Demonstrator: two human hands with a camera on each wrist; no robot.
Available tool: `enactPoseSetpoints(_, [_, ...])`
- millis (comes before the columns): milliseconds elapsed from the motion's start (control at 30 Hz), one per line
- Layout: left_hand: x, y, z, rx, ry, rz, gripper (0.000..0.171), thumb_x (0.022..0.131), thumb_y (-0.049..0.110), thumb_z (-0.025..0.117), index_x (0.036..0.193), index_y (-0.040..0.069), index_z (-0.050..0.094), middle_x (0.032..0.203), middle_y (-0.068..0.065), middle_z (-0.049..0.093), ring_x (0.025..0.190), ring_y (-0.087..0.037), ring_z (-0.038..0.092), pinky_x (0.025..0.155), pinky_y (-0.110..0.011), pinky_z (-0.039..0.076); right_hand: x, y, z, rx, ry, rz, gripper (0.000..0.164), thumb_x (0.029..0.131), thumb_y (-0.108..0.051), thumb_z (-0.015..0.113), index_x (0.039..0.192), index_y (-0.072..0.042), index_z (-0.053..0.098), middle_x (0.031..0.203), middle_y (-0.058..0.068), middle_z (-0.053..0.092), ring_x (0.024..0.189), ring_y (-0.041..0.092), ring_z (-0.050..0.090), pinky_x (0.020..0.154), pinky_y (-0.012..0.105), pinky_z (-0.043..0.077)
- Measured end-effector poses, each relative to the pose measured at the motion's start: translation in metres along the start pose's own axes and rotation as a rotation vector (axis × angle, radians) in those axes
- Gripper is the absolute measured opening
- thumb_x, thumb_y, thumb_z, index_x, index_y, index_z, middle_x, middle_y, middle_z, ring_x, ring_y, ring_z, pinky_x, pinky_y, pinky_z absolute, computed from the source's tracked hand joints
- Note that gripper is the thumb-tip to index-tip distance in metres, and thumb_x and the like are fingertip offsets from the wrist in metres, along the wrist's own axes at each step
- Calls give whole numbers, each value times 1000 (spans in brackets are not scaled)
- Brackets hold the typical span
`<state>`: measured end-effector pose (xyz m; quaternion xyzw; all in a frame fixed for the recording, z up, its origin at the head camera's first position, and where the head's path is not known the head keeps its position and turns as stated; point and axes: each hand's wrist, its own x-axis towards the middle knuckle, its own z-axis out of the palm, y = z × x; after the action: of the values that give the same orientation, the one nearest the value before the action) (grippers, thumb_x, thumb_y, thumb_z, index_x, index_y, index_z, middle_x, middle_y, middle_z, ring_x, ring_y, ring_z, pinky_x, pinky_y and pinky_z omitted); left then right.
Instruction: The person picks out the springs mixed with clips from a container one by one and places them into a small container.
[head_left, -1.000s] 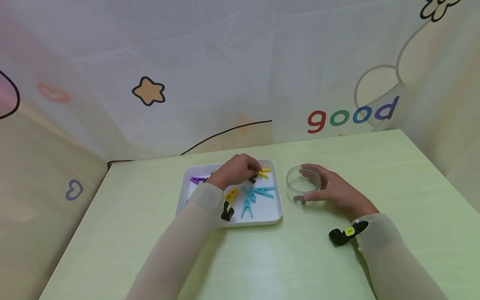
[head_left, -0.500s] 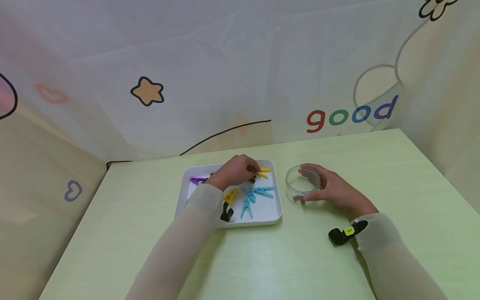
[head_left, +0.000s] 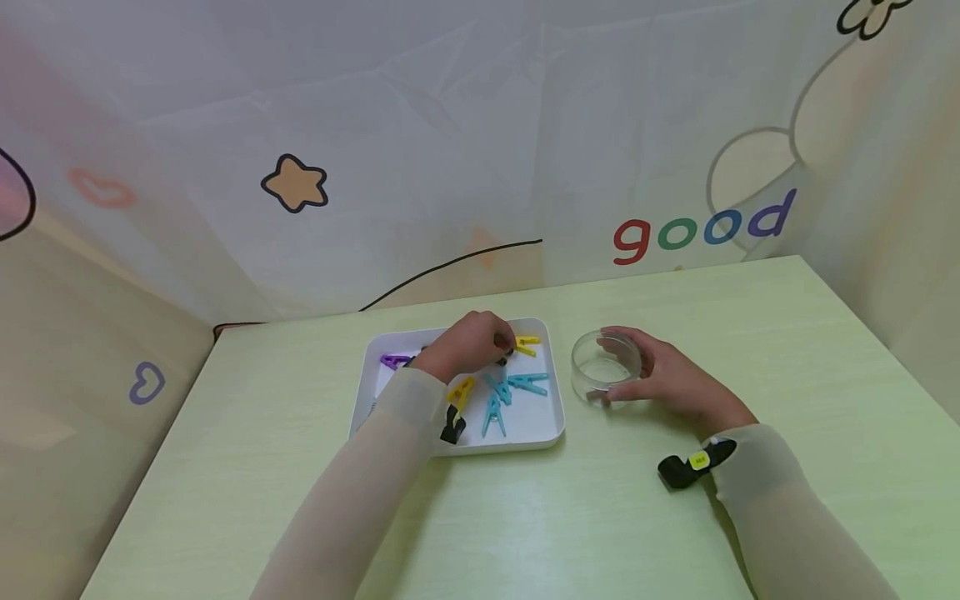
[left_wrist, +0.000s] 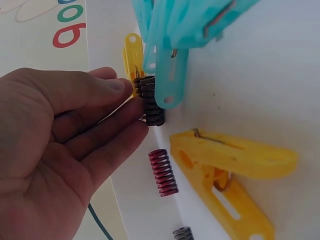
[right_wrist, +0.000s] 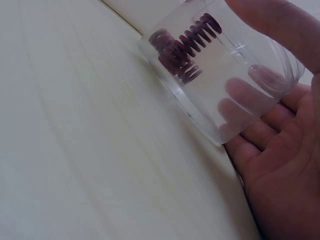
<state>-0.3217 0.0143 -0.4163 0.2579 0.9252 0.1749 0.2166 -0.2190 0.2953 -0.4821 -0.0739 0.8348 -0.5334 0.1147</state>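
Note:
My left hand (head_left: 467, 343) reaches down into a white tray (head_left: 529, 423), fingers bent. Its thumb and fingertips meet the side of a dark coil spring (left_wrist: 151, 107) in the left wrist view; I cannot tell whether they pinch it. A red spring (left_wrist: 163, 172) lies below those fingers, beside a yellow clothespin (left_wrist: 235, 157). Light-blue clothespins (left_wrist: 171, 75) overlap the dark spring from above. My right hand (head_left: 671, 382) grips a clear round jar (head_left: 606, 367) standing right of the tray, thumb on the near side, fingers round the far side. Several red springs (right_wrist: 175, 55) lie inside it.
A purple clothespin (head_left: 393, 361) lies at the tray's left, and another yellow clothespin (head_left: 527, 343) at its back right corner. A grey spring (left_wrist: 183, 233) shows at the lower edge of the left wrist view. A printed curtain (head_left: 450, 167) hangs behind the table (head_left: 570, 517).
My left hand has shifted slightly left, baring more of the yellow clothespin in the back corner. The right hand and the jar have stayed in place.

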Motion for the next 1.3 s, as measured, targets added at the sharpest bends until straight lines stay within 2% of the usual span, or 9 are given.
enactPoseSetpoints(300, [-3,2,1,79,-2,-13,24,95,9,58,114,13,72,109,-1,68,100,-19,56,101,-34,50,0,0,-1,9,-3,4,90,74,-36,83,148,-30,32,154,7,39,145,34,28,114,63,24])
enactPoseSetpoints(600, [0,-1,4,104,-9,-26,28,94,4,57,118,13,71,114,-2,68,101,-20,56,104,-37,48,-1,0,-1,1,-6,6,89,75,-36,82,148,-29,32,154,8,38,145,35,27,114,63,24])
enactPoseSetpoints(1100, [-1,2,4,179,3,-37,25,96,10,57,117,13,71,113,-3,68,98,-19,57,103,-37,49,0,-1,-1,7,-1,21,88,74,-39,82,147,-32,33,153,4,40,145,32,28,114,63,23])
enactPoseSetpoints(1300, [-2,2,4,177,-2,-46,26,96,11,59,119,12,70,113,-4,68,97,-20,57,102,-37,49,0,-1,-1,12,-7,29,88,74,-40,82,147,-32,33,154,3,39,146,32,26,114,64,22])
